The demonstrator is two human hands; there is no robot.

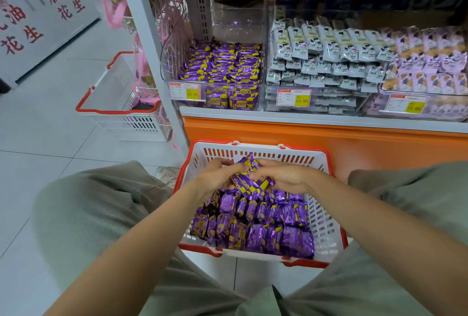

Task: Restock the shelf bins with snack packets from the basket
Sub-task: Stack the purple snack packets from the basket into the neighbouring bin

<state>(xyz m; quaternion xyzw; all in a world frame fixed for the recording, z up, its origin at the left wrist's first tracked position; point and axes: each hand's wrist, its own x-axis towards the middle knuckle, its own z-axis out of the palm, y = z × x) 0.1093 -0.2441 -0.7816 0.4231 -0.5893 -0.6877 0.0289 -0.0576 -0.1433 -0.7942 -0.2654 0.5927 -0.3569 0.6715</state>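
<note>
Gathering a bunch of purple snack packets (249, 179), the left hand (217, 176) and right hand (286, 176) curl their fingers around it above the basket (326, 224) at lower centre. Next, probably, lifting them to the half-filled purple bin (177, 44) at upper centre.

The basket (326, 227) sits low in the centre of the frame, between the person's two knees, with packets (253, 229) lying in rows across its near half. Over its far half the left hand (215, 176) and right hand (286, 176) meet, a bunch of packets (250, 180) gripped between them. Behind the basket, higher in the frame, stands the shelf (304, 119) — on it three filled bins side by side: the left bin (238, 22) straight above the basket, then the middle bin (329, 103) and the right bin (443, 108) out to the right edge. A second basket (119, 82) rests on the floor (38, 138) at middle left, beside the shelf's post.
</note>
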